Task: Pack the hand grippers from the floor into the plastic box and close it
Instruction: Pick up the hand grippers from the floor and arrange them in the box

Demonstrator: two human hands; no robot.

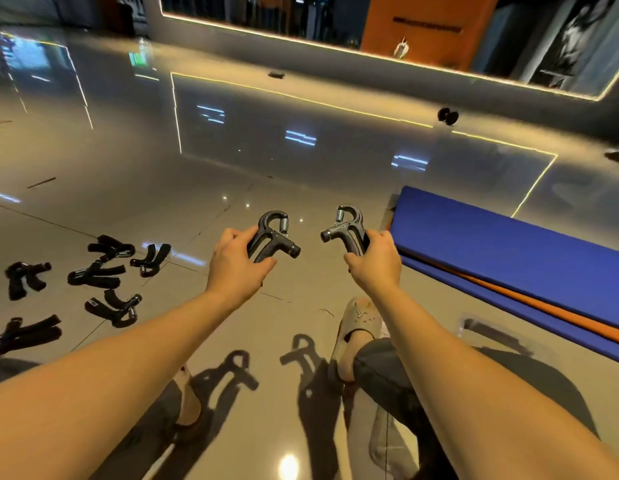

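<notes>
Since the camera looks down past the knees, the nearest thing is a pale sandal (358,327) on the tiled floor (301,188). The person looks crouched or seated low, and the shadows of two tools fall between the feet. Just beyond, both arms are out, with the hands held off the floor. The left grip (237,263) is closed around the handles of the first hand gripper (273,237), spring loop up, adjuster knob pointing right. The right grip (375,261) is closed around the handles of the second hand gripper (346,230), mirrored, knob pointing left. My read: one per hand halves the trips, and holding by the handles leaves the heads free to go in first. Both are in the air, not in any box. At similar depth to the left, the loose grippers (103,275), roughly six, lie scattered on the floor, well apart from the hands, so I judge packing is far from done. The plastic box isn't clearly visible. A faint clear shape (491,336) beside the right forearm, just in front of the blue mat (508,251), could be the box or its lid; I cannot tell. The mat has an orange layer under it. If that shape is the box, the next move is likely both hands swinging right and down. Farther out, a small dumbbell (448,116) sits near the lit wall base, not part of the task.
</notes>
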